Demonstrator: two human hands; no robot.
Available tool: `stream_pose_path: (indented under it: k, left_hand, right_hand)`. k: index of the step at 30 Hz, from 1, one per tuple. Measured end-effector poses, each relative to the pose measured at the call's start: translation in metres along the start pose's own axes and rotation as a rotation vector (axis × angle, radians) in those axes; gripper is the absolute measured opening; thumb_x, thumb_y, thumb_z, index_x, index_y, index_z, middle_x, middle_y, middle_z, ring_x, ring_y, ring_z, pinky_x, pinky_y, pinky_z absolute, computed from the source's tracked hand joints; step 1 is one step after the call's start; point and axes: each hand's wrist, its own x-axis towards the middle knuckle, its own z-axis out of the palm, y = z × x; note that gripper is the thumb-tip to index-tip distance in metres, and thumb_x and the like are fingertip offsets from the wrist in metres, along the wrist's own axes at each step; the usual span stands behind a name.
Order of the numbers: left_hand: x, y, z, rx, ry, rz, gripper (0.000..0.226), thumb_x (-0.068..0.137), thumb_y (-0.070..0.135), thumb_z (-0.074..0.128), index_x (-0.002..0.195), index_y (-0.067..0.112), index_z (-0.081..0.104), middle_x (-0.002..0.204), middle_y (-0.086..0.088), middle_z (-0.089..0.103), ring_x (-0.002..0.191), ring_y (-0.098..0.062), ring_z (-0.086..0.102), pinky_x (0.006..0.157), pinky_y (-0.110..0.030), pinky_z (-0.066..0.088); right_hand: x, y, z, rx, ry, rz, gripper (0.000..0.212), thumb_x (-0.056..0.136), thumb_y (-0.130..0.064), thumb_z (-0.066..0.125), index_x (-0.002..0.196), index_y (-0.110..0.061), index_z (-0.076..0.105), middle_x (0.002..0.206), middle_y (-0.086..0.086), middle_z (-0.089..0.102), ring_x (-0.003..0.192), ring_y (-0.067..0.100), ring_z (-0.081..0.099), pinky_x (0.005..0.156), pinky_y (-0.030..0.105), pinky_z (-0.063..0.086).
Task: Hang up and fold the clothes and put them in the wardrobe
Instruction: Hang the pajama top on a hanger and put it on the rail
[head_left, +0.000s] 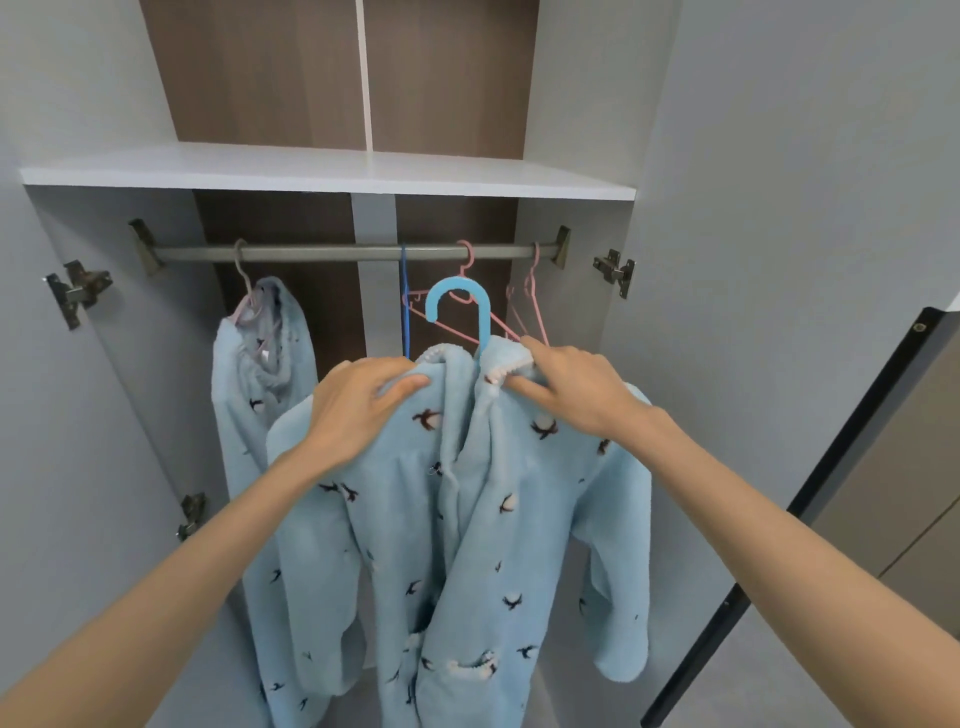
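Fingers (408, 387) of the left hand (358, 405) and right hand (576, 395) grip the collar of a fluffy light-blue bird-print jacket (467, 519) on a blue plastic hanger (457, 304), below the grey metal wardrobe rail (337, 253).

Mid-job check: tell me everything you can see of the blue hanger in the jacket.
The blue hanger looks like thick light-blue plastic. Only its broad hook and neck show; its arms are hidden inside the fleece jacket. It stands upright, hook below the rail and not on it. The left hand and right hand grip the fleece jacket beside it.
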Motion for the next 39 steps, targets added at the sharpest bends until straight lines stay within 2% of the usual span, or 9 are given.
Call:
stream_pose_path:
  k: [6,9,14,17,22,26,32,35,39]
  left_hand:
    - [0.007,-0.005,0.003,0.029,-0.102,0.110,0.028,0.101,0.029,0.042,0.102,0.019,0.069,0.082,0.014,0.056,0.079,-0.011,0.051,0.073,-0.028,0.028]
    - [0.010,-0.004,0.004,0.067,-0.001,0.085,0.027,0.101,0.022,0.043,0.102,0.013,0.069,0.091,0.004,0.064,0.081,-0.013,0.048,0.074,-0.028,0.032]
    - [0.020,-0.018,-0.015,-0.041,0.224,-0.120,0.027,0.102,0.013,0.038,0.097,0.008,0.065,0.092,-0.006,0.064,0.085,-0.018,0.051,0.075,-0.022,0.031]
    - [0.019,-0.017,-0.020,-0.122,0.276,-0.074,0.028,0.101,0.017,0.040,0.098,0.007,0.066,0.092,-0.005,0.063,0.087,-0.014,0.049,0.078,-0.020,0.032]
    - [0.005,-0.018,-0.003,0.069,0.008,0.185,0.029,0.098,0.027,0.048,0.095,0.009,0.070,0.097,-0.003,0.061,0.093,-0.023,0.053,0.083,-0.041,0.040]
    - [0.005,-0.028,-0.004,0.059,0.016,0.037,0.023,0.096,0.024,0.055,0.097,0.012,0.074,0.102,-0.002,0.064,0.098,-0.021,0.056,0.085,-0.042,0.044]
    - [0.025,0.007,-0.005,-0.353,0.133,-0.330,0.059,0.087,0.072,0.030,0.076,0.018,0.051,0.074,0.004,0.052,0.067,-0.006,0.049,0.061,-0.024,0.040]
    - [0.036,0.014,0.002,-0.318,0.116,-0.337,0.028,0.086,0.055,0.059,0.088,0.026,0.060,0.082,0.015,0.060,0.072,0.003,0.058,0.058,-0.009,0.042]
    - [0.042,0.017,0.007,-0.382,0.121,-0.363,0.016,0.091,0.032,0.062,0.101,0.020,0.060,0.095,0.002,0.063,0.087,-0.013,0.061,0.074,-0.025,0.051]
  right_hand:
    - [-0.014,-0.004,0.004,0.077,0.091,0.015,0.025,0.095,-0.057,0.038,0.094,-0.033,0.044,0.070,-0.012,0.053,0.060,0.011,0.047,0.046,0.025,0.025]
    - [-0.016,-0.001,0.004,0.121,0.104,0.059,0.023,0.094,-0.055,0.041,0.087,-0.034,0.039,0.070,-0.010,0.054,0.062,0.013,0.049,0.047,0.026,0.026]
    - [-0.022,0.022,0.001,0.093,0.076,0.241,0.028,0.096,-0.052,0.041,0.113,-0.034,0.054,0.082,-0.003,0.065,0.076,0.025,0.058,0.058,0.033,0.037]
    - [-0.027,0.031,0.007,0.086,0.044,0.349,0.030,0.098,-0.049,0.041,0.116,-0.031,0.056,0.086,0.002,0.066,0.081,0.029,0.060,0.062,0.034,0.038]
    - [-0.029,0.019,0.013,0.193,0.157,0.413,0.020,0.096,-0.049,0.043,0.090,-0.030,0.045,0.069,-0.005,0.056,0.067,0.024,0.055,0.056,0.032,0.034]
    - [-0.031,0.012,0.010,0.221,0.296,0.402,0.019,0.097,-0.047,0.043,0.088,-0.031,0.043,0.061,-0.010,0.048,0.056,0.008,0.046,0.049,0.026,0.025]
    - [-0.032,0.004,0.006,0.134,0.380,0.333,0.022,0.095,-0.035,0.050,0.079,-0.026,0.036,0.061,-0.008,0.046,0.054,0.013,0.042,0.048,0.024,0.021]
    - [-0.037,-0.002,0.010,0.136,0.412,0.331,0.025,0.092,-0.029,0.052,0.078,-0.030,0.031,0.061,-0.011,0.043,0.053,0.012,0.039,0.048,0.023,0.021]
    - [-0.047,0.002,0.013,0.171,0.401,0.299,0.030,0.092,-0.027,0.053,0.079,-0.037,0.028,0.064,-0.017,0.043,0.054,0.009,0.040,0.049,0.022,0.021]
